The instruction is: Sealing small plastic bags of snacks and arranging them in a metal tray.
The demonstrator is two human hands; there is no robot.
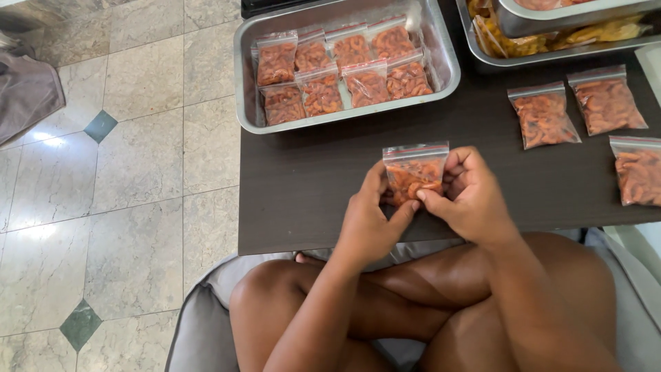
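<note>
Holding a small clear bag [414,173] of orange-red pieces, both hands meet over the near edge of the dark bench [310,186]. The left hand [368,220] pinches the bag's left side and lower corner, thumb reaching across underneath; the right hand [468,196] closes its grip on the right side, fingers curled over the edge. The bag stands upright between them, its red-striped zip strip on top, which seems to keep the contents settled low and the seal within reach.

Beyond the bag, a steel tray [248,89] holds more filled bags in two rows, lying flat and overlapping. Right of the held bag, three filled bags [544,117] lie loose on the bench, well apart from the hands. Past those, a second tray [482,58] holds yellowish packets, with another tray stacked in it. Nothing lies between the hands and the first tray. The person sits cross-legged on a grey cushion [200,324] on a tiled floor [138,172].
</note>
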